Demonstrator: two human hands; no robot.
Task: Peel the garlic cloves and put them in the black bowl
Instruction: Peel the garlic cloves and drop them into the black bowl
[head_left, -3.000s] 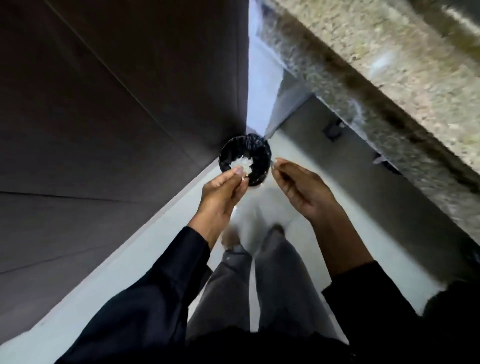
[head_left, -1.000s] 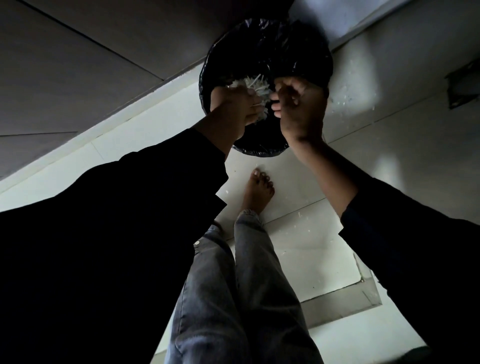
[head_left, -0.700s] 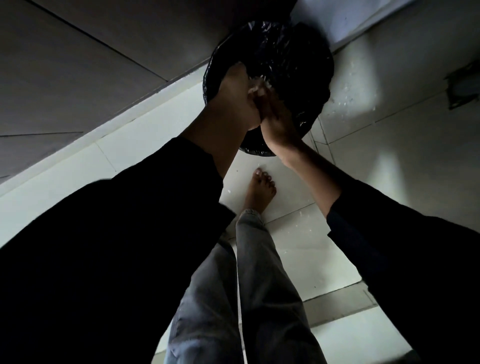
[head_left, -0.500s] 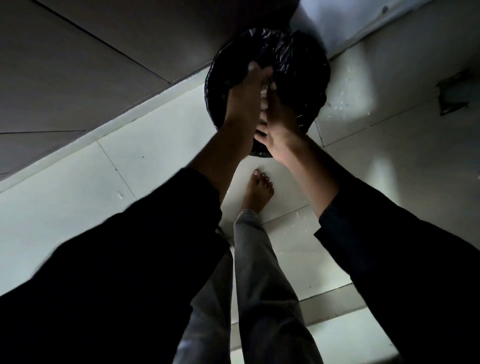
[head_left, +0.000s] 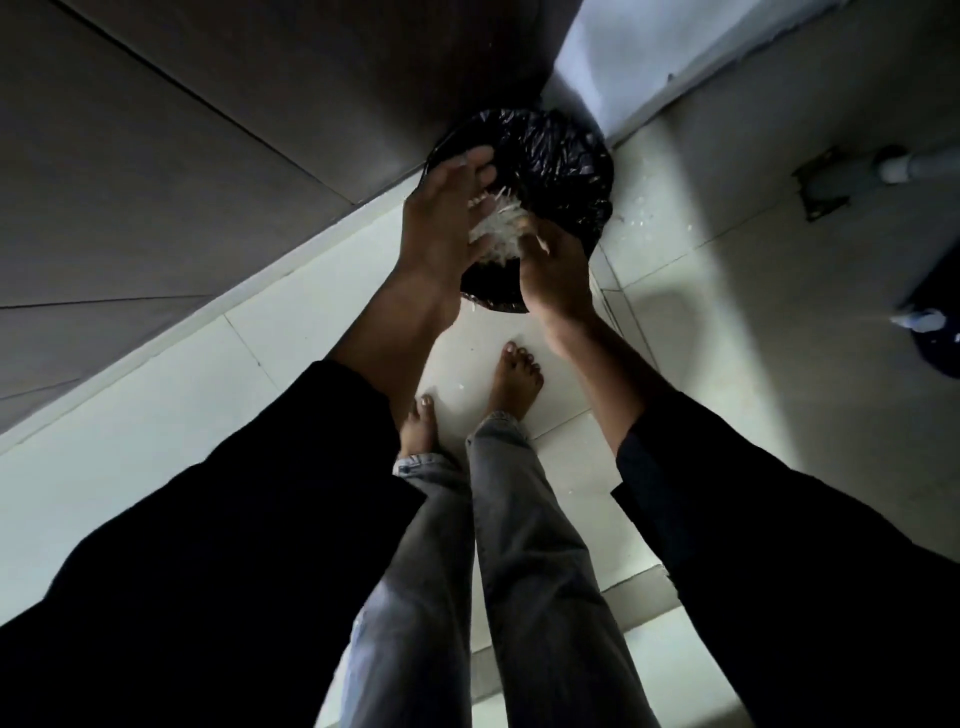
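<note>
Both hands have drawn apart since half a second ago, when they were pressed palm to palm over the bin; a pale clump now shows between them. That white, papery clump of garlic skins (head_left: 496, 234) sits between the palms above the round bin lined with a crinkled black plastic bag (head_left: 561, 161), its ragged long axis running roughly from lower left to upper right, thin slivers pointing up and to the right. Whether it rests on a palm or is falling cannot be told. The left hand (head_left: 447, 228) is spread, fingers straight and reaching over the bin's rim, its palm against the left side of the clump. The right hand (head_left: 556, 270) is loosely relaxed, fingertips touching the clump's right edge, gripping nothing firmly. The bin stands in the corner where the dark grey panelled wall (head_left: 182, 156) meets the pale tiled floor (head_left: 156, 415). Bare feet (head_left: 514, 379) stand just before it, with white flecks scattered on the tiles.
</note>
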